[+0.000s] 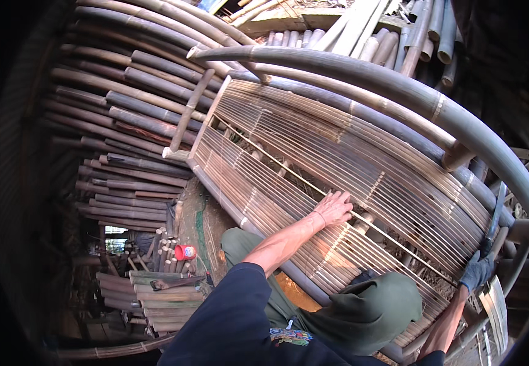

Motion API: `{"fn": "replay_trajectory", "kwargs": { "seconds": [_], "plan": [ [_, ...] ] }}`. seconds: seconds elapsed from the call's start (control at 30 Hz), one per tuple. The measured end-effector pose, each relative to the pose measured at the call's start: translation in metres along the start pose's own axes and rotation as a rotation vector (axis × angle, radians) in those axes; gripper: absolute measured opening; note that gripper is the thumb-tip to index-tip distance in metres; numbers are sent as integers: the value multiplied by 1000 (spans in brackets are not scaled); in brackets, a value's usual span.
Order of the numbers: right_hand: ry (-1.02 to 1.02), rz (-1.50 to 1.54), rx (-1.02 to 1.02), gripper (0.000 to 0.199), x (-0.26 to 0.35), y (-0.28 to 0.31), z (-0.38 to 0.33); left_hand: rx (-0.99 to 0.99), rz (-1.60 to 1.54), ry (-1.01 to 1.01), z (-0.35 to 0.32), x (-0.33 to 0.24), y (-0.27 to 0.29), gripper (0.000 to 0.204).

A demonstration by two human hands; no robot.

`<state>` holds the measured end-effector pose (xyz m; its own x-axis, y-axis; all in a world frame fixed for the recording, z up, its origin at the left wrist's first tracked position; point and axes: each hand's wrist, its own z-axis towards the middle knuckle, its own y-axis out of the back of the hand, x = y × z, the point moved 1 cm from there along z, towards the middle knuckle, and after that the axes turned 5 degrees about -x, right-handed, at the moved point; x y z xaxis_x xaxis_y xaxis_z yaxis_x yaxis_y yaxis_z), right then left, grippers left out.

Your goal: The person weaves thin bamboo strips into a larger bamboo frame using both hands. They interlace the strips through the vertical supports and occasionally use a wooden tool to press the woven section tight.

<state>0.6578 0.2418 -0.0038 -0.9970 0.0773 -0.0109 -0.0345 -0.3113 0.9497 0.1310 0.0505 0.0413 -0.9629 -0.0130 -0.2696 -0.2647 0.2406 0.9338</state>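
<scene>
A bamboo seat or bed frame (244, 221) with rows of thin slats lies in front of me, with a long gap between two groups of slats. Over that gap my bare left hand (333, 208) is closed on a thin bamboo strip (398, 239), its fingers bent around it. The strip runs lengthwise along the gap. My right hand (476, 271), in a dark grey glove, is at the frame's right end. It is closed around a long knife (497, 207), whose dark blade points away from me; the handle is hidden.
A thick curved bamboo rail (386, 73) arches over the frame's far side. Stacked bamboo poles (148, 100) fill the left and far background. A red cup (185, 252) stands at lower left, near short cut bamboo pieces (170, 296). My knees (377, 305) are against the frame.
</scene>
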Motion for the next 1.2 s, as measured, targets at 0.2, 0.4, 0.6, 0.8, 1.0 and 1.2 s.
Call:
{"fn": "replay_trajectory", "kwargs": {
  "seconds": [0.2, 0.4, 0.6, 0.8, 1.0, 1.2],
  "plan": [
    [493, 433, -80, 47, 42, 65, -67, 138, -94, 164, 16, -7, -6, 62],
    [445, 446, 186, 35, 31, 59, -111, 359, -54, 202, 29, -18, 27, 74],
    [325, 365, 141, 23, 31, 48, -113, 296, 3, 131, -6, -23, 19, 75],
    [357, 341, 65, 17, 35, 58, -117, 265, -40, 104, 10, -11, 14, 80],
    [380, 300, 80, 21, 31, 40, -122, 355, -53, 116, -7, -20, 41, 82],
    [407, 27, 266, 23, 32, 36, -127, 360, -105, 68, 2, -3, 28, 74]
  ]
}}
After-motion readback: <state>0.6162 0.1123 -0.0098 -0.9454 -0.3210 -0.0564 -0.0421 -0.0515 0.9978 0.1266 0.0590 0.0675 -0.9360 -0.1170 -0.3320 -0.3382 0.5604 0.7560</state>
